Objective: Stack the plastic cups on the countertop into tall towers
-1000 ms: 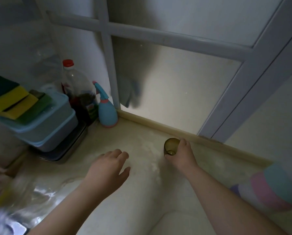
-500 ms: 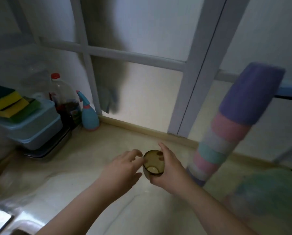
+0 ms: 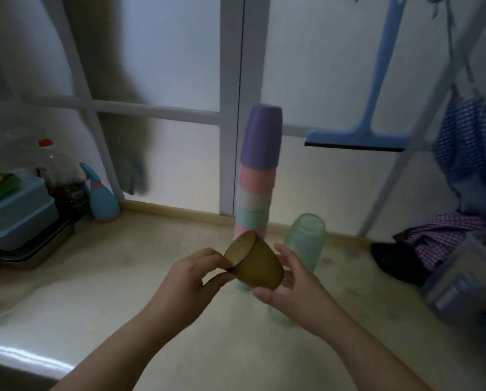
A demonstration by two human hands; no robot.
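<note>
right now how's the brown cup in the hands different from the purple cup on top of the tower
The brown cup is held off the countertop between the left hand and right hand, while the purple cup sits on the tower. The brown cup is tilted on its side, its rim toward the left hand; the purple cup stands upside down. The brown one is dark olive-brown, the purple one pastel. Both are plain tapered cups without handles.
</note>
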